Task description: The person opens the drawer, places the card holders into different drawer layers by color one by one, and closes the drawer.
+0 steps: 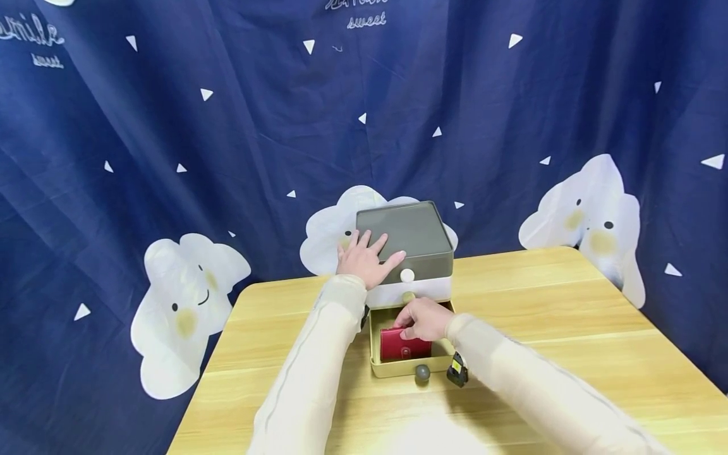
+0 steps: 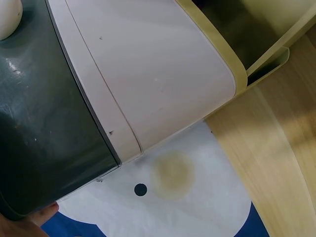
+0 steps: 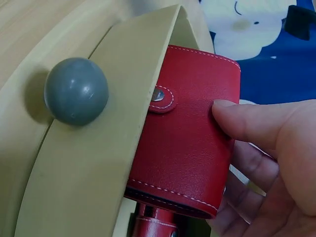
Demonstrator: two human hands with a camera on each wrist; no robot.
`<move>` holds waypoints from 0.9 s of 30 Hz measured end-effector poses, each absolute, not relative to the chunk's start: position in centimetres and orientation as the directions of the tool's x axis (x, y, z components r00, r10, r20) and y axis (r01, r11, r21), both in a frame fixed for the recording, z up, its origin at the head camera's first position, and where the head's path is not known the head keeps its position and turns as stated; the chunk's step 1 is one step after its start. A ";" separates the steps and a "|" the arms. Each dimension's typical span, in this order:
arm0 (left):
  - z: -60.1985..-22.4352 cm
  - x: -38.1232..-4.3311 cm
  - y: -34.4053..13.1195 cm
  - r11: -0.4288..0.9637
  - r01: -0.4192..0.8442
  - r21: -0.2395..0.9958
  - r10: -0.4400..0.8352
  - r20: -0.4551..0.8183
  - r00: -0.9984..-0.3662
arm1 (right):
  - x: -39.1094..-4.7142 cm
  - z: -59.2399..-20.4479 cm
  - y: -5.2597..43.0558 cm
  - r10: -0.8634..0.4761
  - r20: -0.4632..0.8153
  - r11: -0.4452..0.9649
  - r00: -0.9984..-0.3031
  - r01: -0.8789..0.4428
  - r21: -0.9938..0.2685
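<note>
A red leather case (image 1: 395, 346) with a snap flap and white stitching stands in the pulled-out beige drawer (image 1: 392, 368). My right hand (image 1: 425, 319) pinches its upper edge, thumb on the near face and fingers behind, as the right wrist view shows on the case (image 3: 192, 133). Below it in that view, part of a smaller red leather piece (image 3: 155, 227) with a snap shows inside the drawer. My left hand (image 1: 361, 260) rests with spread fingers on the grey top of the small drawer cabinet (image 1: 409, 230); its fingertips (image 2: 43, 215) show at the cabinet's edge in the left wrist view.
Above the beige drawer sits a white drawer (image 1: 392, 294), closed, and a grey one with a white knob (image 1: 407, 275). A round grey knob (image 1: 422, 373) sticks out from the beige drawer's front. The wooden table (image 1: 540, 303) meets a blue curtain (image 1: 256, 126) behind.
</note>
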State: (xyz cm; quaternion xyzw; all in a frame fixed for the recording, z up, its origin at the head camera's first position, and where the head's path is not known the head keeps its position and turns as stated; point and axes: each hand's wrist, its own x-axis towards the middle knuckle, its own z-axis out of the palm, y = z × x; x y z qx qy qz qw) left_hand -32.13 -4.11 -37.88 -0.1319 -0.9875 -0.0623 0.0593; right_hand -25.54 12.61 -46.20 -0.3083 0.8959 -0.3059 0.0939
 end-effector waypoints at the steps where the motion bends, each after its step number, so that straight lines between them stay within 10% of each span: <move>1: -37.9 -32.2 -4.1 0.958 0.267 0.108 0.252 0.133 -0.959 | -25.6 -46.3 12.4 -0.609 0.011 0.627 -0.793 -0.490 -0.605; 10: -38.0 -32.3 -4.4 0.960 0.258 0.112 0.244 0.122 -0.962 | -26.8 -47.0 11.3 -0.626 0.004 0.649 -0.780 -0.524 -0.552; 18: -38.2 -32.5 -4.4 0.958 0.263 0.116 0.246 0.137 -0.959 | -26.9 -47.3 9.6 -0.684 0.052 0.709 -0.728 -0.679 -0.191; 27: -38.0 -32.4 -4.2 0.957 0.272 0.099 0.257 0.143 -0.956 | -26.7 -47.3 8.8 -0.696 0.007 0.703 -0.718 -0.684 -0.192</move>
